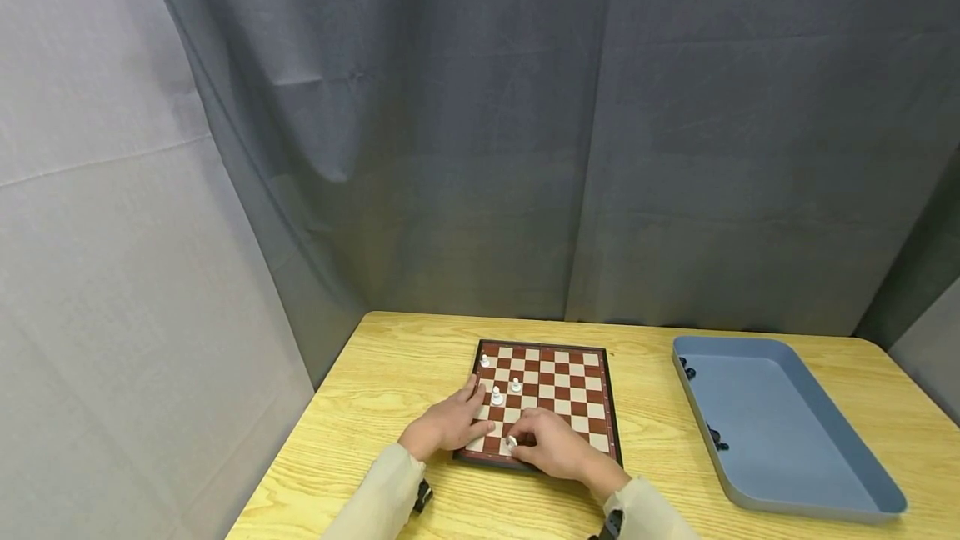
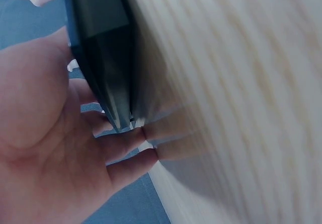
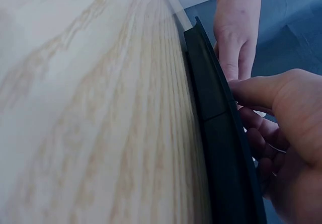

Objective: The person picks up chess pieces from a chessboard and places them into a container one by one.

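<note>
1. While the left hand (image 1: 448,422) lies along the left side of the chessboard (image 1: 566,382), with its thumb reaching over the squares, the right hand (image 1: 551,445) pinches a small white piece (image 1: 512,442) at the near edge, as the head view shows. Three more white pieces (image 1: 497,397) stand toward the board's left side. Well off to the right, on the same counter (image 1: 648,432), sits a blue tray (image 1: 795,415) with small black things (image 1: 717,438) along its left wall.

2. From the left wrist, that hand's fingers look straight and spread, gripping nothing; the outer two pass beside the board's dark side wall (image 2: 103,53) and touch the counter. This seems meant to steady the board.

3. Through the right wrist view, the fingers appear curled and close together above the board's edge; the pinched piece itself is too hidden to make out.

4. My judgement is that the step in hand is placing or adjusting that piece on a square; which one, I cannot tell. The next move calls for the board held still and a gentle release once the base sits flat.
</note>
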A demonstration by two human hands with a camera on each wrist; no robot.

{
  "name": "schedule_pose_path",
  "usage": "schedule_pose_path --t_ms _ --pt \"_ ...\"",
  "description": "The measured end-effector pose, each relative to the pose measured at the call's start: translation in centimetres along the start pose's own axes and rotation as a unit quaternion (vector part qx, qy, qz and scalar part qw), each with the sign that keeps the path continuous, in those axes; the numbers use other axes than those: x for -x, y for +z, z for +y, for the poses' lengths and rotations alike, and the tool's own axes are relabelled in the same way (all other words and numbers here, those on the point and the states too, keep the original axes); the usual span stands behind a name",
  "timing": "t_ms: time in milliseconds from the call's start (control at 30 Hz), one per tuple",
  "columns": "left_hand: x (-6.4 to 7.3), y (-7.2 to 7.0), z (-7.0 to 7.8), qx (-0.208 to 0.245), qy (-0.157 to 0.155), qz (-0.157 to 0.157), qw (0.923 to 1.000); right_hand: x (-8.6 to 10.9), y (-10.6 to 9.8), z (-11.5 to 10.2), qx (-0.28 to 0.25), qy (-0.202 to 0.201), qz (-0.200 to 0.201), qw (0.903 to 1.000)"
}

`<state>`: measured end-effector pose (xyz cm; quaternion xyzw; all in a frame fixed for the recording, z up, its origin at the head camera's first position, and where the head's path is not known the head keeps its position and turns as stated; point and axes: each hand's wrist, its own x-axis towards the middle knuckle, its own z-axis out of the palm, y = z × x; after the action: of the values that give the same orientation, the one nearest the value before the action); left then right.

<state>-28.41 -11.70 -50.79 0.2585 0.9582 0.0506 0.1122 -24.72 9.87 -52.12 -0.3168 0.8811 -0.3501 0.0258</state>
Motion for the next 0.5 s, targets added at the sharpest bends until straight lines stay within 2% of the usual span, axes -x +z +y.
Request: schedule_pose_path --t_ms 300,500 --pt "-0.1 0.0 -0.1 0.004 0.003 -0.001 1.0000 0.5 -0.7 0.0 -0.032 0.004 0.012 0.9994" --pt "0.0 -0.1 -0.1 0.007 0.004 0.000 1.0000 0.9 -1.3 0.1 -0.041 0.028 0.017 0.9986"
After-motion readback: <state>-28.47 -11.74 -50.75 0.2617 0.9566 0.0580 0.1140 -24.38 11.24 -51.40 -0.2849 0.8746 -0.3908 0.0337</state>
